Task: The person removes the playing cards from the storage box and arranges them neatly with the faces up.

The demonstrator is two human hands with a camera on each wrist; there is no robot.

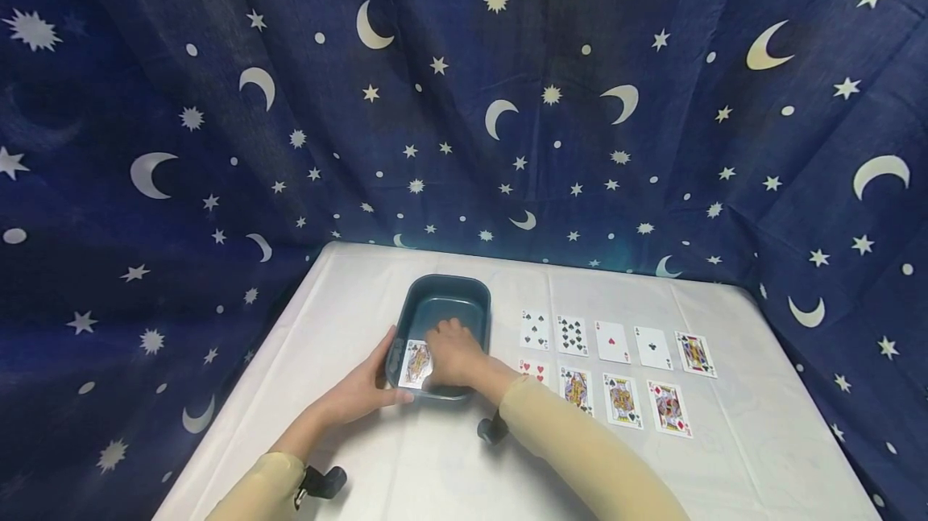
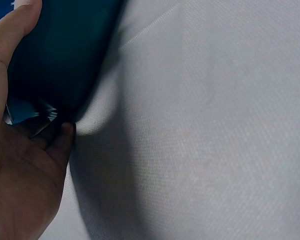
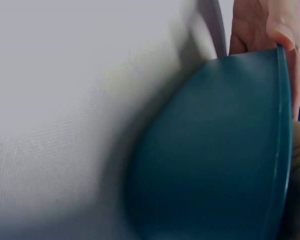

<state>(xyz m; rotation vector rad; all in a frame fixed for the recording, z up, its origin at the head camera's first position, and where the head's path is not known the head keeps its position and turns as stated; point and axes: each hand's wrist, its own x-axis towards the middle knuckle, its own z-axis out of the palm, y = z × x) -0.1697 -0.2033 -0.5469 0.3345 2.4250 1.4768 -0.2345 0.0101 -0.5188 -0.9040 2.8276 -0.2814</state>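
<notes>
My left hand grips the near left corner of a dark teal plastic tub, thumb at the near rim and fingers along the left wall. In the left wrist view, that hand holds the tub's outer side. My right hand reaches down inside the tub with bent fingers. A face playing card shows at the tub's near left, its right edge overlapped by the right hand; I cannot tell whether the fingers pinch it. The tub's wall mostly covers the right hand in the right wrist view.
Right of the tub, playing cards lie face up in two rows, among them an ace of hearts, an ace of clubs and a red face card. My right forearm partly covers the near row. A starry curtain backs the white table.
</notes>
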